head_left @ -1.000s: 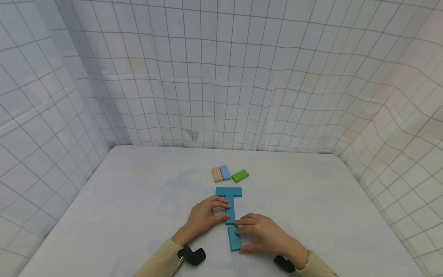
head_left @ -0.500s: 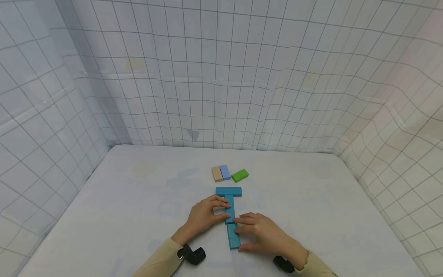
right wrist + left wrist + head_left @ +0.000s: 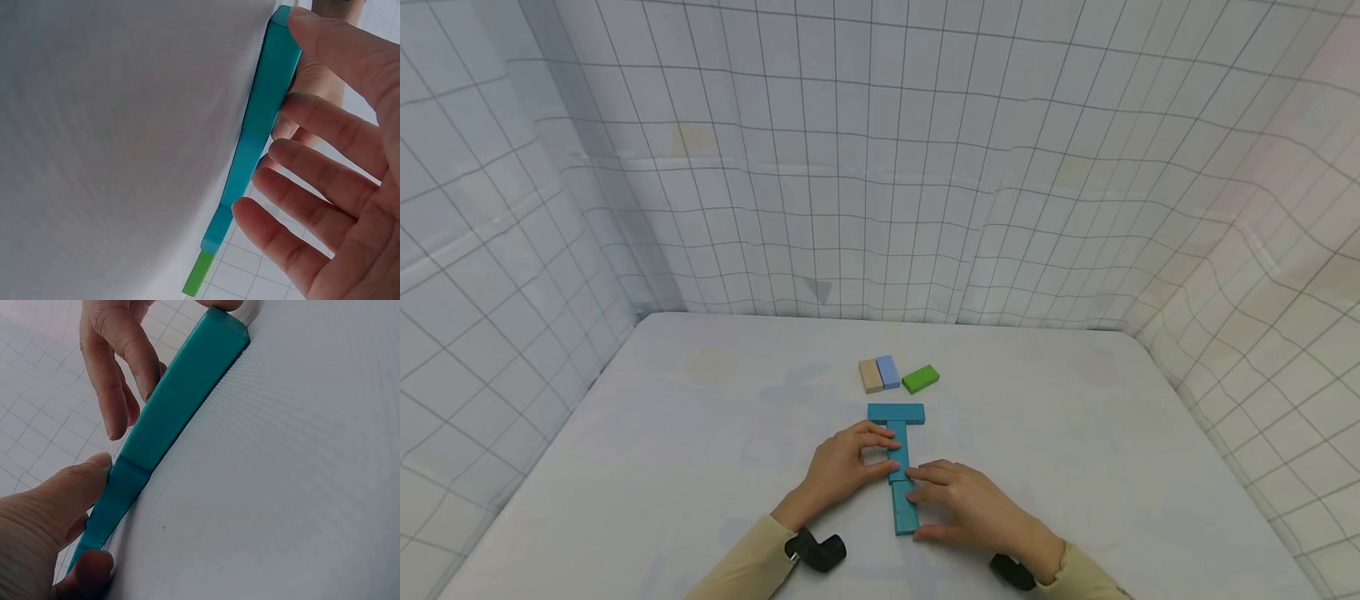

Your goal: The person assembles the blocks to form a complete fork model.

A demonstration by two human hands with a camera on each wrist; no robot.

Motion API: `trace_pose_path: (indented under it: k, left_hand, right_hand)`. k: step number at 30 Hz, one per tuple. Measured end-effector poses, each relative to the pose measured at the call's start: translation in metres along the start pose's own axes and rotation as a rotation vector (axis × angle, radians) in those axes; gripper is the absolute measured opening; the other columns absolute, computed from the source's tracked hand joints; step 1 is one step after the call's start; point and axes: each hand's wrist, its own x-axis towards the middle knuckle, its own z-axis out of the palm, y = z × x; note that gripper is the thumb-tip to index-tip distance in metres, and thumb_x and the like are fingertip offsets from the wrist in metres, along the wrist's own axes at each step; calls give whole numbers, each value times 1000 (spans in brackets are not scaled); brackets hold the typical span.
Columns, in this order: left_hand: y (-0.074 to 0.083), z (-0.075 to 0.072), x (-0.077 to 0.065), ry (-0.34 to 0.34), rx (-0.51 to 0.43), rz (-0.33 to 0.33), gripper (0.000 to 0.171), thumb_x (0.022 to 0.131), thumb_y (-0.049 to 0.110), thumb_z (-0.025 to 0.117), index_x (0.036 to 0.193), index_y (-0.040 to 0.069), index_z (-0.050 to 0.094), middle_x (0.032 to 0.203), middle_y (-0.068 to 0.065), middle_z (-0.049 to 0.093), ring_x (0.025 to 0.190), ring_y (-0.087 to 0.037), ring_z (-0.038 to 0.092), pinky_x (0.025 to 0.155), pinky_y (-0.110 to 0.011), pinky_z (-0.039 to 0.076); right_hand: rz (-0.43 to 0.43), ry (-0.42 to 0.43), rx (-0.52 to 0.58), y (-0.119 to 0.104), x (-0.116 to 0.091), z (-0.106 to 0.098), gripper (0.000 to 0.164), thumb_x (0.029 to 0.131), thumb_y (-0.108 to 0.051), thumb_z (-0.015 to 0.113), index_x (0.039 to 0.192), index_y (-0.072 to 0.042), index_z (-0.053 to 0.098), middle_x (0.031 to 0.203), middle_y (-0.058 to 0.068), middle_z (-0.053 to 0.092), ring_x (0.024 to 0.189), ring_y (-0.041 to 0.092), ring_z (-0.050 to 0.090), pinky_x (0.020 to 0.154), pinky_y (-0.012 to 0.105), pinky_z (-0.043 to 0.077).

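Observation:
Three teal wooden blocks lie flat in a T shape on the white table. The crosswise block [image 3: 896, 413] is farthest away; the middle block [image 3: 898, 442] runs toward me from it. Against its near end sits the near block [image 3: 905, 512], a little offset to the right. My left hand [image 3: 842, 467] rests its thumb and fingertips on the middle block. With my right hand [image 3: 966, 504] I touch the near block's near end by the thumb [image 3: 312, 25] and its right side by fairly straight fingers. The left palm is hidden in the head view.
Beyond the T lie a beige block [image 3: 871, 377], a light blue block [image 3: 887, 372] beside it and a green block [image 3: 921, 379] set at an angle. White grid-patterned curtains [image 3: 880, 208] enclose the back and sides of the table [image 3: 662, 467].
The near teal block has slid away from me until it meets the middle block, with the right hand moving along slightly. My left hand has stayed in place.

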Motion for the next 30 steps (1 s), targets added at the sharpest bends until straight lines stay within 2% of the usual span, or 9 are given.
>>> trace_pose_path:
  k: [16, 30]
  left_hand:
    - [3, -3, 1, -8, 4, -7, 32, 81, 42, 74, 107, 23, 73, 115, 11, 62, 82, -6, 59, 54, -20, 41]
    - [4, -2, 0, -8, 14, -15, 31, 80, 41, 74, 106, 24, 74, 115, 12, 62, 82, -6, 60, 55, -21, 42]
  right_hand:
    - [13, -22, -43, -4, 3, -2, 43, 84, -45, 70, 113, -13, 71, 126, 1, 59, 116, 16, 53, 91, 37, 45]
    - [58, -61, -60, -9, 4, -2, 45, 85, -46, 67, 115, -13, 71, 124, -2, 61, 115, 15, 55, 88, 40, 46]
